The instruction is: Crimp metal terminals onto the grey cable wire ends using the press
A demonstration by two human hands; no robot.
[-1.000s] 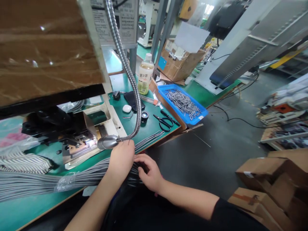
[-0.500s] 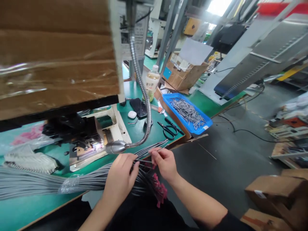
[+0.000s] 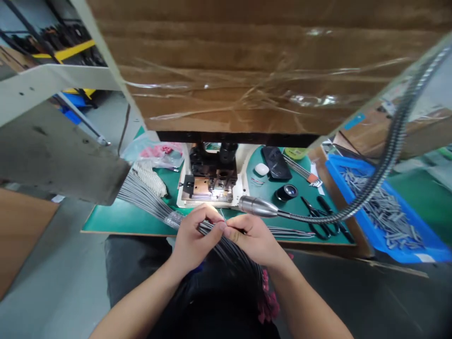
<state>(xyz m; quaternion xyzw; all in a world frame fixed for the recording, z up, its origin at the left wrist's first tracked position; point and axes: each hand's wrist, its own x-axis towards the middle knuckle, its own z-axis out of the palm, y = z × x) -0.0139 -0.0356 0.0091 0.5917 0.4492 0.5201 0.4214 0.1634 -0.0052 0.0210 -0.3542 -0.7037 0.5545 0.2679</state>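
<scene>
We count two hands, one lamp, one black phone, one white case, one pair of scissors and one parts-filled blue tray.

The view has swung left, bringing the machine to mid-frame. The left hand and right hand, apart half a second ago, now meet at the wire.

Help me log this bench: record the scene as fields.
Left hand: pinches a wire
Right hand: pinches at the same spot
Cables: gray bundle, running under the hands
Beyond hands: machine, lit at its base
Lamp: right of machine, on a flexible neck
Bench, right side: phone, scissors
Tray: blue, holding gray pieces
</scene>
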